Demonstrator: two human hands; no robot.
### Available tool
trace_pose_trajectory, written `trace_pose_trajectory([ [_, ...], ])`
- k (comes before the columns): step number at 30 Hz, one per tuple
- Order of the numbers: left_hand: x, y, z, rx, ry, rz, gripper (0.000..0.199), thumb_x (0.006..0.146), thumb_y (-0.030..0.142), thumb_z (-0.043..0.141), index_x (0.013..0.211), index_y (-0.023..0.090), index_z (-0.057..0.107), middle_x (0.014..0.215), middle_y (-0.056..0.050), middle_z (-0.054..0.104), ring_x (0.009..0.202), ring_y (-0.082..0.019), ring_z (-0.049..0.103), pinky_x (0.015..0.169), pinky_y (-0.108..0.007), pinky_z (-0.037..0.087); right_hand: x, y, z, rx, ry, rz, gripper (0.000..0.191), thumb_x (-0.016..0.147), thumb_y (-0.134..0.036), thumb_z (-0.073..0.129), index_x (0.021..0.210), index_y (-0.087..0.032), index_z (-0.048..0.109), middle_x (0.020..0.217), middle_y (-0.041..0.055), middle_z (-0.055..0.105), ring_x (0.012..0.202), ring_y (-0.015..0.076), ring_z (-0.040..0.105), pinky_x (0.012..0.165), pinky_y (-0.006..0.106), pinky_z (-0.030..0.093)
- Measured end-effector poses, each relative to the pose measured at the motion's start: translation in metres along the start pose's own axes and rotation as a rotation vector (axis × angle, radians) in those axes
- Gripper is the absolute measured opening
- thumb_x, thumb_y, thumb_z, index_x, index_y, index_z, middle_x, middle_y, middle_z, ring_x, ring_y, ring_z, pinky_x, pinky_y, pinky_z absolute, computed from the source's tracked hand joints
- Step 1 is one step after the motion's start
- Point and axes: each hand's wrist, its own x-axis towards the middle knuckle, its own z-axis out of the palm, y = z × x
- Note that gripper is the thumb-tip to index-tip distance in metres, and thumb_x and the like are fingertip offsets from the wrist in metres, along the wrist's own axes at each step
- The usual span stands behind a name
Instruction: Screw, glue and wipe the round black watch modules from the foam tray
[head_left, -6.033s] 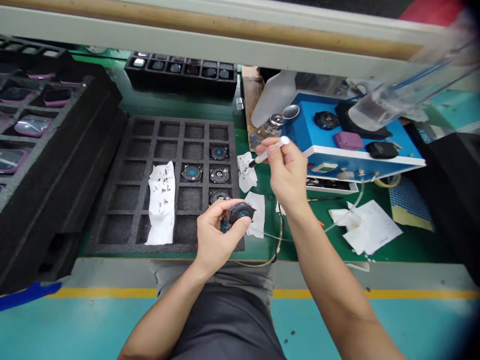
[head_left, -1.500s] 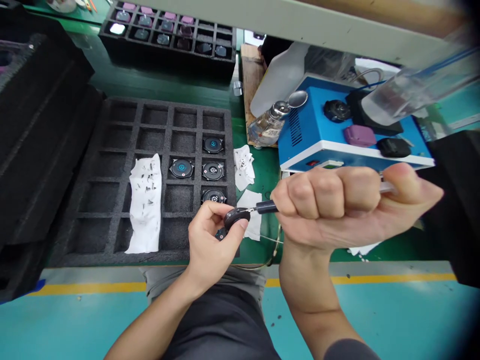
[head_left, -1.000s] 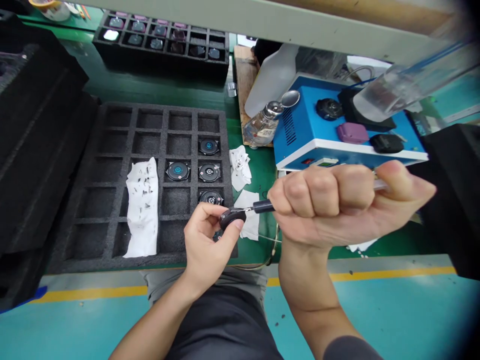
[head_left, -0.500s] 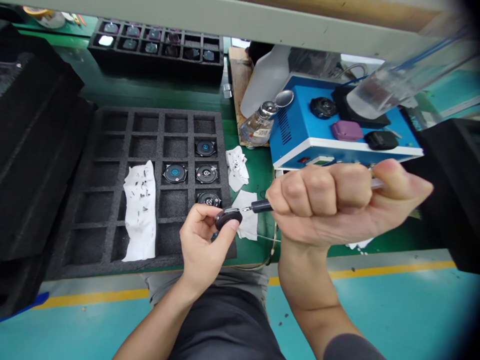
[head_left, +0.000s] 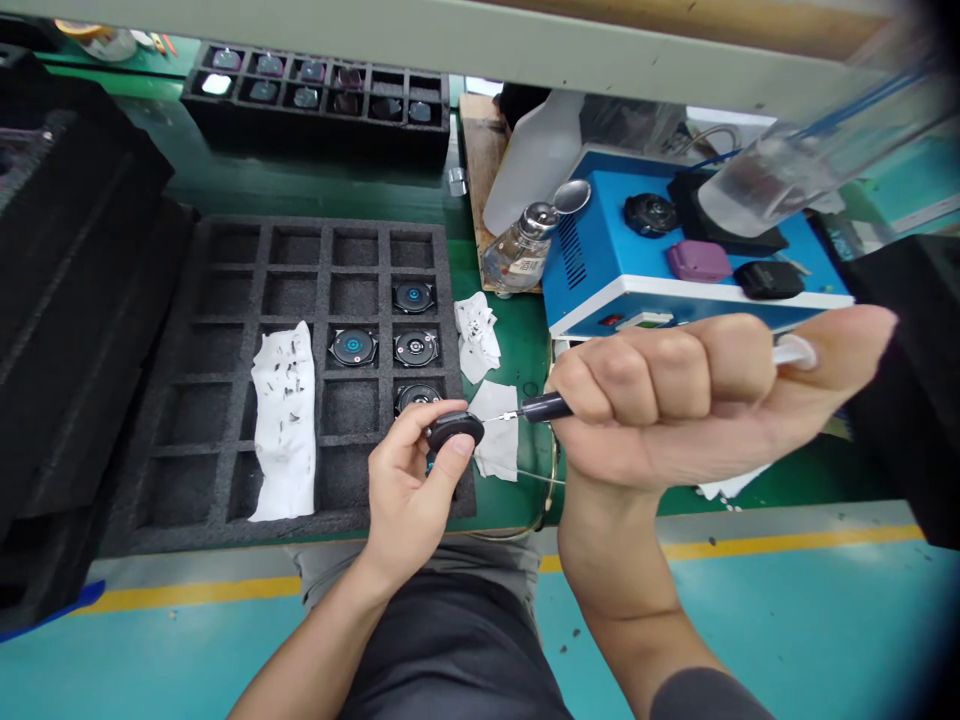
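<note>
My left hand point(head_left: 412, 480) pinches a round black watch case point(head_left: 455, 430) on edge between thumb and fingers. In my right hand point(head_left: 697, 400), a fist is wrapped round a dark-bodied syringe point(head_left: 546, 406) with a thin metal needle. The thumb presses near its pale rear end point(head_left: 795, 350), and most of the barrel is hidden in the fist. The needle tip points left, at or very near the watch case's right edge; contact cannot be made out. Just behind the left hand, a watch point(head_left: 418, 400) lies in the black foam tray point(head_left: 322, 395).
Other round watches point(head_left: 352, 346) sit in tray pockets, beside a marked white cloth strip point(head_left: 285, 420). White wipes point(head_left: 496, 430) lie right of the tray. A glass dispenser bottle point(head_left: 521, 250) and a blue machine point(head_left: 585, 260) stand behind. A shelf beam point(head_left: 420, 40) crosses above.
My right hand and the syringe have shifted slightly right. The watch case has turned a little in my left hand, and the left forefinger now reaches over its top edge.
</note>
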Motion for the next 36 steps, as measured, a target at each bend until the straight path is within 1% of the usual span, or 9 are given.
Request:
trace_pose_trajectory([
  [4,0.0002,0.0014,0.001,-0.029,-0.008,-0.031,0.016,0.085,0.025,0.078,0.099,0.018,0.075,0.09,-0.005,0.076,0.084,-0.017,0.071,0.077,-0.026,0.058,0.0006,0.0024,0.0016,-0.032,-0.006,0.01,0.06,0.101,-0.038,0.048,0.054,-0.021,0.015,0.043,-0.0065,0.014,0.042,0.0099,0.007,0.047,0.032,0.021],
  [8,-0.0011,0.0017,0.0023,-0.039,-0.01,-0.057,0.016,0.083,0.024,0.079,0.097,0.018,0.074,0.088,-0.005,0.076,0.082,-0.017,0.071,0.076,-0.025,0.057,-0.001,0.0053,0.0023,-0.031,0.022,0.019,0.062,0.1,-0.038,0.05,0.053,-0.022,0.013,0.042,-0.0074,0.013,0.042,0.0086,0.005,0.045,0.031,0.019],
  [12,-0.0017,0.0022,0.0025,-0.037,-0.009,-0.056,0.014,0.083,0.021,0.078,0.096,0.017,0.074,0.086,-0.004,0.075,0.08,-0.016,0.07,0.075,-0.024,0.057,-0.0024,0.0062,0.0007,-0.004,0.04,0.038,0.063,0.097,-0.039,0.055,0.053,-0.022,0.013,0.042,-0.0079,0.013,0.042,0.0087,0.005,0.046,0.032,0.021],
  [19,-0.0017,0.0013,0.0021,-0.045,-0.025,-0.063,0.013,0.084,0.022,0.078,0.095,0.018,0.073,0.087,-0.004,0.075,0.082,-0.016,0.071,0.077,-0.025,0.057,-0.0018,0.006,0.0008,0.007,0.022,0.062,0.064,0.096,-0.036,0.057,0.052,-0.022,0.013,0.041,-0.0074,0.013,0.041,0.0095,0.007,0.046,0.033,0.021],
  [25,-0.0021,0.0008,0.0023,-0.038,-0.026,-0.07,0.013,0.084,0.022,0.078,0.095,0.018,0.073,0.087,-0.005,0.075,0.082,-0.017,0.071,0.077,-0.027,0.057,-0.0015,0.0061,0.0023,-0.021,-0.011,0.061,0.061,0.099,-0.036,0.049,0.052,-0.023,0.013,0.043,-0.0066,0.014,0.042,0.0107,0.009,0.048,0.034,0.022],
  [36,-0.0014,0.0008,0.0022,-0.037,-0.03,-0.061,0.013,0.084,0.021,0.078,0.095,0.019,0.072,0.086,-0.003,0.074,0.081,-0.015,0.069,0.076,-0.025,0.056,-0.0008,0.005,0.0028,-0.055,0.008,0.055,0.064,0.099,-0.038,0.052,0.052,-0.023,0.012,0.041,-0.0076,0.01,0.04,0.0105,0.008,0.045,0.033,0.021],
])
